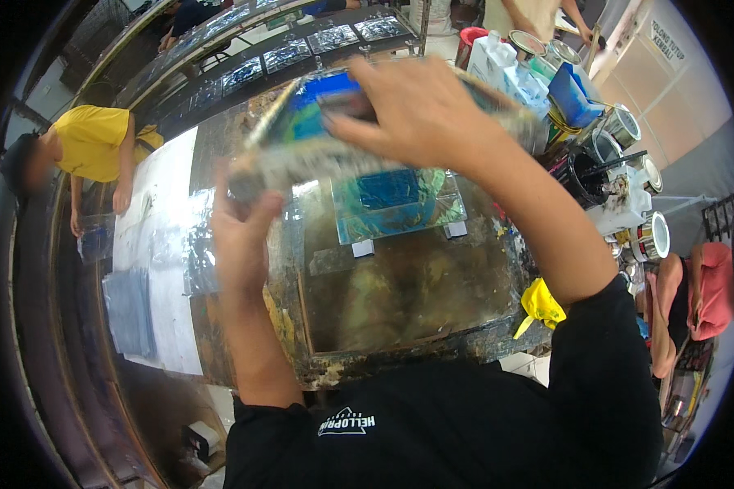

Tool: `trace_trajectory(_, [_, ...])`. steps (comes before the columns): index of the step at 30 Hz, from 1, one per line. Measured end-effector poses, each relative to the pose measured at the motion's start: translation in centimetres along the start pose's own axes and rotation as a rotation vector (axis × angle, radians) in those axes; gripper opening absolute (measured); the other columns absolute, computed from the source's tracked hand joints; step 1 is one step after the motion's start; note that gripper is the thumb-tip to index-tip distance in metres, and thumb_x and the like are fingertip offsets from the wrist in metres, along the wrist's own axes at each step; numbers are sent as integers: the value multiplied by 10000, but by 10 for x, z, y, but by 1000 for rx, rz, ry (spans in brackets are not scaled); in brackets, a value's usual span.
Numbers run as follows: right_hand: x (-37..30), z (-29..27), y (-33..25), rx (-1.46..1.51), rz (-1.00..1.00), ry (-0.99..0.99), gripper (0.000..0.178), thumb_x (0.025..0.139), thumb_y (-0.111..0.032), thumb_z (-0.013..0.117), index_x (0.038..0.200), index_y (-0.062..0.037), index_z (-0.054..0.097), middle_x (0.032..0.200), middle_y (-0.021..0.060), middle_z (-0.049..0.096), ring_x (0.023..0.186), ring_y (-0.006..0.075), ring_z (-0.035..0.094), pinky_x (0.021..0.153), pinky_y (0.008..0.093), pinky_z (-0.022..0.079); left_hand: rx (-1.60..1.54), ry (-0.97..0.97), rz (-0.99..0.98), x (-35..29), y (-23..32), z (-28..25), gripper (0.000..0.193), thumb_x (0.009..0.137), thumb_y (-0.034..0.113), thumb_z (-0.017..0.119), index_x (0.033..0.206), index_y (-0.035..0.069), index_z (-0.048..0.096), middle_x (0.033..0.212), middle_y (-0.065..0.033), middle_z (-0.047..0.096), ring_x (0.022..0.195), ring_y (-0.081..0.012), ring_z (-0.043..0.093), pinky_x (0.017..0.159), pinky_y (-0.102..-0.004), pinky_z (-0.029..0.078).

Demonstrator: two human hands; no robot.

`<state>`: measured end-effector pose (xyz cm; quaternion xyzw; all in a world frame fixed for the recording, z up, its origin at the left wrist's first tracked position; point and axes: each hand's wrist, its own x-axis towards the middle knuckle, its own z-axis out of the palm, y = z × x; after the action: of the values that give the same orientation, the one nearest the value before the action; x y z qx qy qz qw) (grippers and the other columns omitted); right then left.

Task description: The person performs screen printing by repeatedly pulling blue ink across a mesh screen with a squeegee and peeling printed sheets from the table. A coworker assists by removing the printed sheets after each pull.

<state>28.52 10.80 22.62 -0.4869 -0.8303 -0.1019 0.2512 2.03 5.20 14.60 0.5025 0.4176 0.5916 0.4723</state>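
Observation:
My left hand [246,236] is closed on the near left corner of a wooden screen-printing frame [322,160], which is tilted up and smeared by motion. Blue and green ink colours the mesh [322,88]. Over the frame reaches my right hand [424,110], its fingers bent round something dark that is blurred and mostly hidden. Beneath the frame, a clear plastic sheet [400,213] with blue and green areas lies on the stained board [375,306]. Two small white tabs [363,248] sit along the sheet's near edge.
Ink cans [654,236], white jugs [497,61] and a blue container [575,94] crowd the right side. A yellow cloth [541,306] lies at the near right. Stacked plastic sheets [130,314] are on the left, where a person in yellow [94,143] stands. Printed sheets [285,57] line a rack behind.

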Motion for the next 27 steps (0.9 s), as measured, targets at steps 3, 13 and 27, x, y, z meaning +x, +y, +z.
trace_trajectory(3, [-45, 27, 5, 84, -9, -287, 304, 911, -273, 663, 1095, -31, 669, 1029, 190, 708, 992, 411, 683, 864, 525, 543, 400, -1, -312, -36, -27, -5, 537, 804, 107, 928, 1268, 3, 677, 1234, -126, 728, 1151, -194, 694, 980, -337, 562])
trace_trajectory(13, [-163, 90, -38, 77, 203, -456, 295, 833, -150, 746, 1119, -144, 670, 1004, 65, 703, 1008, 294, 669, 935, 526, 438, 1164, 50, 49, -85, -138, -34, 784, 491, 505, 1013, 1143, 143, 772, 1001, -50, 541, 1008, -289, 540, 899, -437, 440])
trace_trajectory(27, [-88, 177, 25, -67, 117, -152, 310, 844, -154, 767, 1136, -179, 666, 1014, 33, 663, 1006, 262, 665, 943, 542, 427, 1158, 12, 31, -83, -131, -32, 816, 479, 507, 1001, 1135, 94, 746, 985, -70, 537, 978, -307, 539, 899, -449, 428])
